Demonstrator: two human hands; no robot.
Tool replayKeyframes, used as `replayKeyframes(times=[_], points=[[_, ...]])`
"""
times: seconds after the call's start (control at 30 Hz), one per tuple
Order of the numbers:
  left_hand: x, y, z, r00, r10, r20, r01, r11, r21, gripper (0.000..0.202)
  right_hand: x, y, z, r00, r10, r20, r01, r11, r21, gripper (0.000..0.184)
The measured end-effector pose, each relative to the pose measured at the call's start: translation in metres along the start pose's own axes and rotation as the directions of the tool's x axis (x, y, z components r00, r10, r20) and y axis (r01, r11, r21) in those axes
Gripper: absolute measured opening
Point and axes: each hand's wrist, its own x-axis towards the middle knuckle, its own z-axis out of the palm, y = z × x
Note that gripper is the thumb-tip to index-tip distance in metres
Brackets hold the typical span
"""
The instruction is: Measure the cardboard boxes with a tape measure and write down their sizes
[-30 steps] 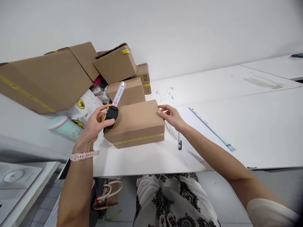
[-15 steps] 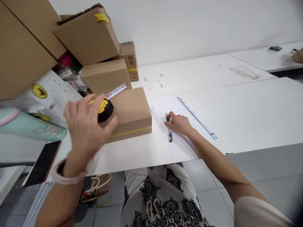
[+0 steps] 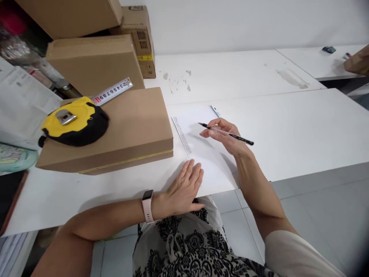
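Between the thumb and fingers of my right hand (image 3: 226, 134) is a pen (image 3: 221, 131) with a clear barrel, its tip pointing left above a white sheet of paper (image 3: 211, 165). My left hand (image 3: 184, 188) lies flat with fingers stretched over the sheet's lower left edge. A printed strip with small markings, like a ruler (image 3: 182, 136), lies along the paper's left side. Behind my right hand a pale strip (image 3: 215, 110) shows only its far end. A yellow and black tape measure (image 3: 75, 121) rests on a closed cardboard box (image 3: 132, 119), its blade partly out.
More cardboard boxes (image 3: 92, 63) are stacked at the back left against the wall. A dark phone-like slab (image 3: 11, 196) lies at the table's left edge. Far right, a brown object (image 3: 357, 60) and a small dark item (image 3: 329, 49) are on another white table (image 3: 305, 57).
My left hand has left the tape measure on the box and moved right and down onto the paper. My right hand has lifted the pen off the sheet. The view has shifted closer.
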Motion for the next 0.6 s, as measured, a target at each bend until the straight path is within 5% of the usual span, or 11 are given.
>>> replayKeyframes(times=[0.1,0.3,0.47,0.6], points=[[0.002,-0.001,-0.003,1.000,-0.001,0.029,0.000,1.000,0.027,0.102,-0.003,0.009,0.017,0.999,0.000,-0.045,0.000,1.000,0.001,0.052],[0.000,-0.001,-0.006,1.000,-0.009,0.016,0.009,0.999,0.049,0.090,-0.031,0.023,0.048,0.966,0.180,0.187,-0.211,0.964,0.164,0.045],[-0.001,-0.001,-0.006,1.000,-0.019,0.002,0.019,0.998,0.066,0.086,-0.041,0.026,0.064,0.976,0.215,0.009,-0.216,0.975,0.062,0.040],[-0.001,0.001,-0.001,0.998,-0.056,-0.021,0.056,0.998,0.035,0.088,-0.037,0.027,0.067,0.985,0.175,-0.001,-0.175,0.984,0.034,0.041]])
